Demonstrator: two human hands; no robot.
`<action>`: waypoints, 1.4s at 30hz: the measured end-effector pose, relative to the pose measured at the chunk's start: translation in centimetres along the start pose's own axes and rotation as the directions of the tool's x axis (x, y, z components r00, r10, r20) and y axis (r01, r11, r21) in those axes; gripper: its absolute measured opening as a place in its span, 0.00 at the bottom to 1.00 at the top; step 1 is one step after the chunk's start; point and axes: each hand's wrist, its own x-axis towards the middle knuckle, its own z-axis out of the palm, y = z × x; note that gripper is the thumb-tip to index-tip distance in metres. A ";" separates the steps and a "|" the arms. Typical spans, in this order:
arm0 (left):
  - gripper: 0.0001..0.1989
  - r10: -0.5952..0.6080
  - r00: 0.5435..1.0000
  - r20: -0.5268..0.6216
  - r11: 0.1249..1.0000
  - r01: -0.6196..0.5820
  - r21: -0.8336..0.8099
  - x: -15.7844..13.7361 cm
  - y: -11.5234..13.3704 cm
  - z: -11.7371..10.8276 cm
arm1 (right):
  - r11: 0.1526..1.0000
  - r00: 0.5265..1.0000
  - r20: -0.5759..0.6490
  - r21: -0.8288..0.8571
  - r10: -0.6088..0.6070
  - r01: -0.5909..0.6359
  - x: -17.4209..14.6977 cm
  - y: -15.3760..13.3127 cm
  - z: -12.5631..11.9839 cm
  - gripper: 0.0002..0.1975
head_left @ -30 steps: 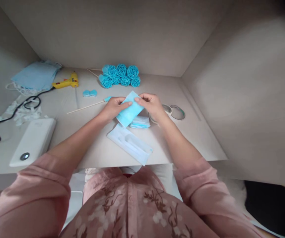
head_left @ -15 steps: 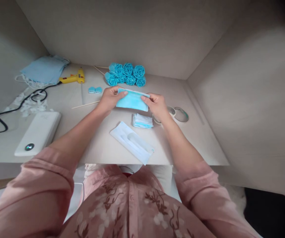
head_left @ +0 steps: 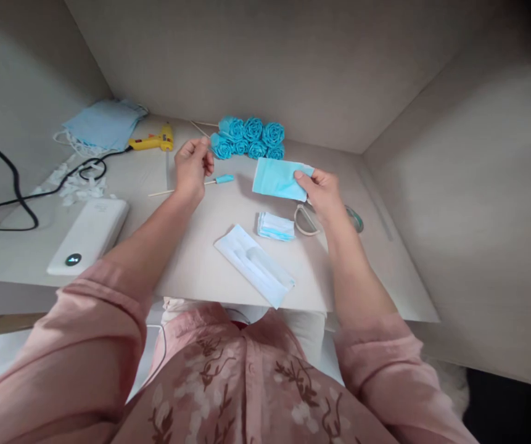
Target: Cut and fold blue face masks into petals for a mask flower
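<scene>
Right hand: pinching the sheet near its right end, thumb on top, fingertips hidden behind; likely to crease it if squeezed harder at that one spot.
Sheet: raised above the table, left end unsupported; apt to droop or twist for want of a second hold.
Left hand: well apart from the sheet, fingers curled; impossible to judge as gripping or empty.
Flowers: just beside the left fingertips; probably easy to crush or scatter with a careless knuckle.
Stick: passing beneath the left wrist, contact unclear; liable to roll if brushed.
Stack: nearer the body than the sheet; could slide askew under a dropped right hand.
Tape: partly hidden by the right wrist; easily nudged by it.
Mask: slanted, one corner at the table's front edge; might get dragged off by clothing.
Glue gun: beyond the left hand; heat unknown, a possible burn if touched hot.
Cord: looped; able to tug the gun if snagged.
</scene>
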 end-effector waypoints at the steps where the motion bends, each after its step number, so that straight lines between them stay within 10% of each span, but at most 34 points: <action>1: 0.09 0.016 1.000 -0.011 1.000 -0.016 0.022 0.4 0.1 -0.3 | 0.999 1.000 0.021 0.037 0.010 -0.011 -0.1 -0.1 0.1 0.23; 7: 0.22 0.176 0.977 0.119 0.909 -0.208 0.362 2.5 -0.7 -2.2 | 0.999 0.993 0.106 -0.009 0.054 -0.053 -0.7 -0.6 0.6 0.21; 13: 0.14 0.095 0.867 0.488 0.487 -0.468 0.737 2.1 -1.7 -3.0 | 0.982 0.942 0.307 0.079 0.140 -0.171 -1.6 -1.5 0.5 0.23; 18: 0.28 -0.029 0.756 0.654 0.232 -0.631 0.740 1.2 -2.1 -2.6 | 0.988 0.928 0.340 -0.028 0.150 -0.150 -1.9 -2.3 0.2 0.21; 26: 0.36 -0.179 0.646 0.742 0.397 -0.642 0.655 0.7 -0.4 -2.4 | 0.983 0.905 0.385 -0.067 0.182 -0.170 -2.0 -4.3 -1.3 0.17; 42: 0.22 0.007 0.859 0.511 0.422 -0.466 0.778 2.2 -1.9 -3.1 | 0.976 0.977 0.155 0.141 0.146 -0.168 -3.2 -1.8 -1.7 0.22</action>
